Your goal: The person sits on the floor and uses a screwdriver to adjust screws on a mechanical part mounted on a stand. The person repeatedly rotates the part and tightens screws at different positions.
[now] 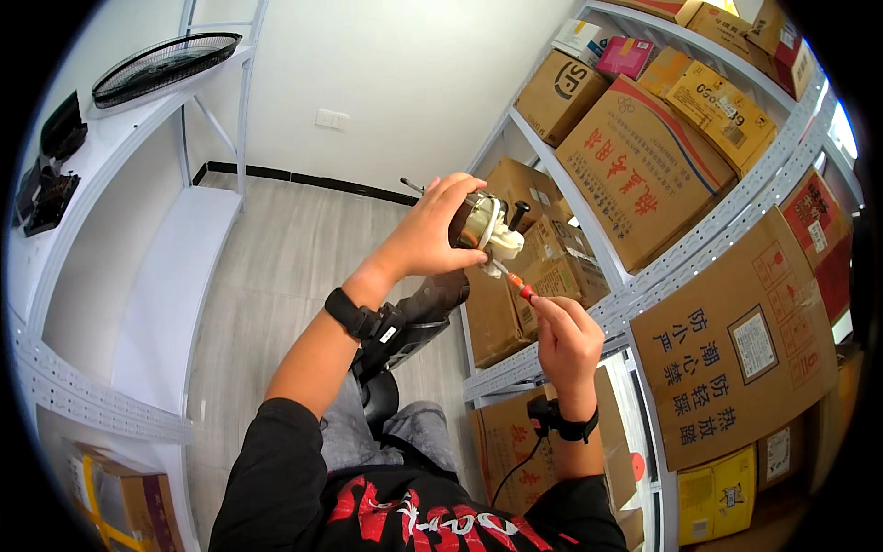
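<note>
The left hand (432,230) is closed around a small motor unit (483,225) with a cream plastic part, and holds it up in the air before the shelves. The right hand (566,340) grips a screwdriver (515,281) with a red handle from below; its tip touches the underside of the motor unit. Closed cardboard boxes (635,166) fill the metal shelf rack (699,248) on the right; their contents are hidden.
</note>
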`<action>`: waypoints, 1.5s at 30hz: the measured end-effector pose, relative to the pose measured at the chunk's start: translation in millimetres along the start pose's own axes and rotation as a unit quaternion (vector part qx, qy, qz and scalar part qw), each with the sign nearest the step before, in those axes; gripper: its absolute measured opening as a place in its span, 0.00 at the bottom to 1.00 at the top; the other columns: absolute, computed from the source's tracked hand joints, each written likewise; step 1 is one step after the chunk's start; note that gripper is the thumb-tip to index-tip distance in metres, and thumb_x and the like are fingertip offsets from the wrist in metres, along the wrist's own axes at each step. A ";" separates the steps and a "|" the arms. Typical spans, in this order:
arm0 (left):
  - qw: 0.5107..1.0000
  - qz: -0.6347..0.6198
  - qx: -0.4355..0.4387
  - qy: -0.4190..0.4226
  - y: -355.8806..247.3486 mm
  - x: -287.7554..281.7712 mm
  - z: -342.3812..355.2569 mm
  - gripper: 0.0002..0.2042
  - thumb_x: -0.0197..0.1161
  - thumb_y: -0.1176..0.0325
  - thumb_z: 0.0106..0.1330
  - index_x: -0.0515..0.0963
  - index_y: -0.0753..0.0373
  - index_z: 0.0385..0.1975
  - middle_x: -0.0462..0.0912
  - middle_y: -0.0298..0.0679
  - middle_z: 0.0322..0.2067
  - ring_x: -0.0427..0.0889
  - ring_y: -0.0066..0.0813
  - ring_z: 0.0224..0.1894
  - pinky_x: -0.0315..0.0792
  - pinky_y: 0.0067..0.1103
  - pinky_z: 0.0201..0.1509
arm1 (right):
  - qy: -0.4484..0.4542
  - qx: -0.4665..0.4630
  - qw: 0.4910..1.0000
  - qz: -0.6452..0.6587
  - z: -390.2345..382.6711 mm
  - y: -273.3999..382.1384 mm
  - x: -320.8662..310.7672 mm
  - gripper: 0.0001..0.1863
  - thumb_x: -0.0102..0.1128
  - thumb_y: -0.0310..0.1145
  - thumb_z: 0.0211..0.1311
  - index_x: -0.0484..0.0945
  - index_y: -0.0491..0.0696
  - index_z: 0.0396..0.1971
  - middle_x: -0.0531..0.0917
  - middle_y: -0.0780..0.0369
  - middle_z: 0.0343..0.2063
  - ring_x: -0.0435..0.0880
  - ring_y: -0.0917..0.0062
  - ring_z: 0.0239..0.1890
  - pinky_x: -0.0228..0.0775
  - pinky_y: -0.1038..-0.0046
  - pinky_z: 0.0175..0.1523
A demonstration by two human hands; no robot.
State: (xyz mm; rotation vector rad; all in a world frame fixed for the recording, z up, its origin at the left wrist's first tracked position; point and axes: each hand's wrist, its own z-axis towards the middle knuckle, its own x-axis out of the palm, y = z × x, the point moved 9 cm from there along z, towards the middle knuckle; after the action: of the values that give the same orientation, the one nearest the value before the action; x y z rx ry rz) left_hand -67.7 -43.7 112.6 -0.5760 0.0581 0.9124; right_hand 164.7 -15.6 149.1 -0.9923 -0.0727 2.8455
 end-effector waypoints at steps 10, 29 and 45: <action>1.000 -0.008 -0.001 0.016 -2.7 -0.3 0.7 0.47 0.83 0.61 0.47 0.65 0.60 0.69 0.67 0.47 0.67 0.69 0.47 0.68 0.66 0.36 0.72 | 0.027 0.159 0.981 0.105 -8.6 -43.4 14.8 0.12 0.74 0.22 0.56 0.85 0.42 0.40 0.84 0.59 0.30 0.84 0.73 0.29 0.75 0.75 0.33; 0.999 -0.035 -0.026 0.017 7.5 -0.9 -3.8 0.55 0.81 0.58 0.52 0.52 0.58 0.79 0.58 0.48 0.76 0.58 0.46 0.78 0.59 0.35 0.77 | 0.014 0.198 0.976 0.090 -6.6 -41.3 17.1 0.11 0.74 0.24 0.56 0.82 0.43 0.37 0.83 0.58 0.33 0.84 0.67 0.32 0.77 0.71 0.38; 0.863 -0.473 -0.148 -0.094 19.1 -32.6 -9.1 0.30 0.44 0.63 0.79 0.51 0.64 0.78 0.63 0.52 0.75 0.50 0.42 0.81 0.36 0.35 0.84 | 0.006 0.130 0.989 0.066 12.1 -28.3 13.7 0.13 0.72 0.24 0.58 0.83 0.45 0.44 0.83 0.58 0.35 0.85 0.63 0.33 0.79 0.70 0.40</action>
State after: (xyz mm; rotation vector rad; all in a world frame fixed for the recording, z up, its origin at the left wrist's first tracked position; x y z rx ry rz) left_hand -100.8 -63.0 105.6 -0.6937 -0.5185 -0.0017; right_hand 149.5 14.3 152.6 -0.9903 0.3682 2.8650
